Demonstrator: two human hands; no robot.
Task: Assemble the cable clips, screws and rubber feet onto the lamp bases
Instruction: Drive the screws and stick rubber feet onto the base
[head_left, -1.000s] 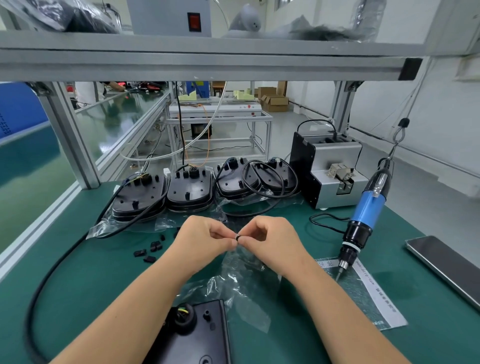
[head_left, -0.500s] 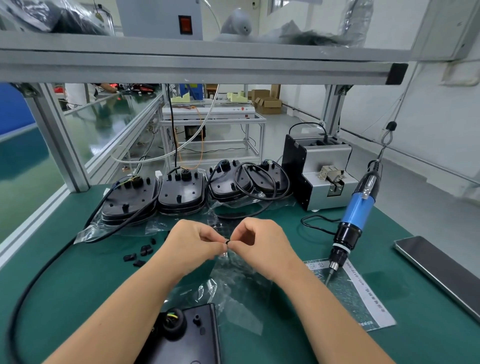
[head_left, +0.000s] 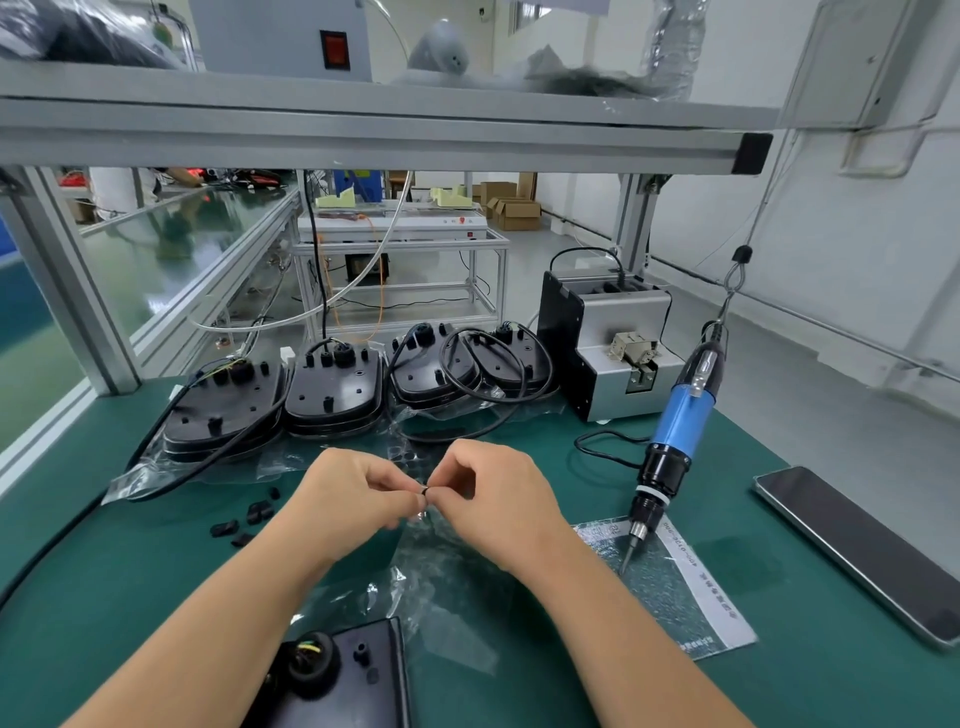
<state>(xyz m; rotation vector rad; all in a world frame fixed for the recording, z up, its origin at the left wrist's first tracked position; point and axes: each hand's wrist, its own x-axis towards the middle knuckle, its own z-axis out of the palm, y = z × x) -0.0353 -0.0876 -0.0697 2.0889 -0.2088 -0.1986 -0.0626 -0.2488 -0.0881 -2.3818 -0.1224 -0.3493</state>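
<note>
view dipped closer; both hands' fingers (head_left: 415, 501) pinch rubber foot (head_left: 424, 490) over green mat (head_left: 779, 691).

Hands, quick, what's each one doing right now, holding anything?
Left hand: fingers curled, pinching a small black part at its fingertips.
Right hand: fingers curled, pinching the same small black part from the other side.

Lamp bases (head_left: 332, 395) line the table's (head_left: 104, 561) back; screw feeder (head_left: 608, 343) and screwdriver (head_left: 675, 431) stand right.
</note>
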